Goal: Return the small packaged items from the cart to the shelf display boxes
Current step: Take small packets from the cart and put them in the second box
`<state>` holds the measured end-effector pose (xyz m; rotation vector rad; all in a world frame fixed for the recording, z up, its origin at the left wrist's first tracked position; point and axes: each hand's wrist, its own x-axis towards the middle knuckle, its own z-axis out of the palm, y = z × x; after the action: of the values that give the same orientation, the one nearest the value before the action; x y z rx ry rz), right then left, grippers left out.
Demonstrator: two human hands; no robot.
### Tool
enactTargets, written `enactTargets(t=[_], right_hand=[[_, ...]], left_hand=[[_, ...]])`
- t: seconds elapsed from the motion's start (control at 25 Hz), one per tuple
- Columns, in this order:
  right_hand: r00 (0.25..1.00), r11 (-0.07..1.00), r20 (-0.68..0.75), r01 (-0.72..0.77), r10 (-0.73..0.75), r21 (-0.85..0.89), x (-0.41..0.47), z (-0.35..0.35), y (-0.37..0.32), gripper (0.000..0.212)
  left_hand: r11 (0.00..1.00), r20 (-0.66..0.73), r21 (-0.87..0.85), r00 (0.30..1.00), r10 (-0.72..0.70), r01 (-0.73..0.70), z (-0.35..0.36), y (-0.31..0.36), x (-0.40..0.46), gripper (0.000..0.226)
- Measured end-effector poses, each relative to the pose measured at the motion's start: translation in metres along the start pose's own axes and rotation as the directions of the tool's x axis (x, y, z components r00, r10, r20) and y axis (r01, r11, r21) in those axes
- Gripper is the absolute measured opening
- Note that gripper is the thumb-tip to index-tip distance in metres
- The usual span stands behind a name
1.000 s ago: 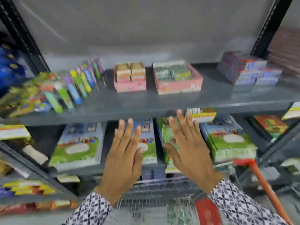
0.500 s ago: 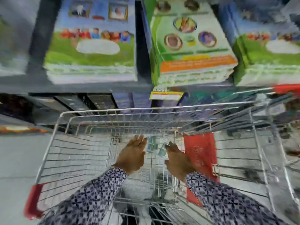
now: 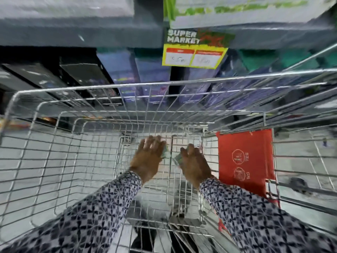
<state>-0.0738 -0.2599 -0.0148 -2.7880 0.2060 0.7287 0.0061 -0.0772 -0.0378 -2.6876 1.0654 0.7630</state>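
A person leans over a wire shopping cart (image 3: 76, 114), both arms in patterned navy-and-white sleeves (image 3: 94, 212) reaching down to its floor. The left hand (image 3: 148, 158) lies palm down near the cart's far end, fingers slightly spread; a small greenish packet (image 3: 166, 152) shows at its right edge, touching the fingers, though whether it is gripped cannot be told. The right hand (image 3: 194, 161) sits just beside it, fingers curled, with another small greenish packet (image 3: 177, 157) at its left edge; the grip is hidden and blurred. A red panel (image 3: 244, 157) with two round printed symbols hangs inside the cart's right wall. Beyond the cart's far rim, a grey shelf edge (image 3: 82, 35) carries a tag (image 3: 196, 49) reading "SUPER MARKET" above a yellow-bordered price label with figures too blurred to read. Dark and purple boxes (image 3: 151, 75) stand beneath.
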Motion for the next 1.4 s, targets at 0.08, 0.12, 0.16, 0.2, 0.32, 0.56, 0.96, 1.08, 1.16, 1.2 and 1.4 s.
enactTargets(t=[0.08,0.12,0.16,0.2,0.32,0.56,0.96,1.08,1.16,1.2,1.4], right_hand=[[0.998,0.994,0.011,-0.062,0.061,0.086,-0.004,0.001,-0.006,0.061],[0.999,0.997,0.009,-0.051,0.051,0.057,-0.005,0.003,-0.006,0.073],[1.0,1.0,0.017,-0.011,0.011,0.008,-0.005,0.007,-0.005,0.081],[0.999,0.998,0.026,0.049,-0.048,-0.031,-0.005,0.01,-0.003,0.084],[0.979,0.972,0.052,0.203,-0.199,-0.114,0.0,0.016,0.01,0.076],[0.959,0.948,-0.061,0.263,-0.277,-0.177,-0.003,0.028,0.007,0.062],[0.915,0.957,-0.299,0.288,-0.27,0.019,-0.11,-0.137,-0.057,0.067],[0.792,0.962,-0.561,0.271,-0.242,-0.033,-0.165,-0.24,-0.078,0.065],[0.693,0.962,-0.668,0.229,-0.27,-0.151,-0.194,-0.314,-0.088,0.069],[0.639,0.958,-0.715,0.211,-0.284,-0.192,-0.204,-0.352,-0.092,0.068],[0.373,0.934,-0.859,0.201,-0.351,-0.295,-0.228,-0.517,-0.107,0.062]], left_hand=[[0.994,0.016,-0.054,0.995,-0.098,0.099,-0.01,-0.011,-0.014,0.07],[0.995,0.008,-0.066,0.998,-0.069,0.069,-0.015,-0.017,-0.017,0.076],[0.998,0.0,-0.051,1.0,0.027,-0.027,-0.019,-0.023,-0.017,0.087],[0.987,0.018,0.008,0.987,0.161,-0.161,-0.022,-0.029,-0.015,0.098],[0.908,0.073,0.178,0.926,0.371,-0.378,-0.024,-0.042,0.002,0.101],[0.947,-0.105,0.134,0.946,0.307,-0.292,-0.004,-0.038,0.0,0.071],[0.978,-0.473,-0.208,0.875,-0.101,0.001,-0.161,-0.029,-0.142,0.067],[0.973,-0.723,-0.226,0.679,-0.132,-0.051,-0.267,-0.026,-0.207,0.058],[0.955,-0.785,-0.286,0.59,-0.187,-0.078,-0.34,-0.025,-0.241,0.061],[0.964,-0.829,-0.252,0.532,-0.172,-0.081,-0.378,-0.025,-0.255,0.06],[0.995,-0.978,0.007,0.206,0.029,-0.103,-0.56,-0.028,-0.286,0.061]])
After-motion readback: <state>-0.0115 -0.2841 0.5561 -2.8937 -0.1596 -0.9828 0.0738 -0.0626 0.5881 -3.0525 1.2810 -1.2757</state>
